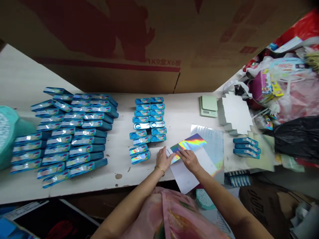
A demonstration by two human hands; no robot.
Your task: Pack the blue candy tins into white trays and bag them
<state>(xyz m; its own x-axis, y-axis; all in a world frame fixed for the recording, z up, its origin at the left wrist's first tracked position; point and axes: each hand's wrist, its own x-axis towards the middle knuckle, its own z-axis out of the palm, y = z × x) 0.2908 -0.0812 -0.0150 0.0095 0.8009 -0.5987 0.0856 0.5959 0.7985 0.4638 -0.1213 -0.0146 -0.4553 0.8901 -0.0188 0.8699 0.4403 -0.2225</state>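
Both hands over the near part of the bench (181,113): left hand (163,161) at the left end of the foil (193,142), thumb over its edge, with pinching or mere pressing impossible to tell; right hand (190,161) just beside, with fingertips bent and gathered on the foil, grasping it lightly. Thin bracelet (160,170) around the left wrist. Foil rainbow-coloured, slanting up to the right, along the top of a white paper (185,177); joined or separate, impossible to tell. Under the paper, a silvery sheet (214,141), showing at the top and right.

Left of the hands, two columns of blue boxes (157,138), close together, rainbow glints on the nearest two. Farther left, a large group of more blue boxes (84,152) in uneven rows, some askew. At the far left edge, a green tub (17,141).

Beyond the silvery sheet, a pale green scale (208,106), with a white stack (236,113) of step-edged pieces just to its right. Nearer, three blue boxes (246,148) side by side. Along the right, a jumble of bags and packets, including a black bag (295,139). Behind everything, a big brown carton (154,81) with red print. Below the bench edge, a pink patterned garment (169,215) and a green round container (205,199).
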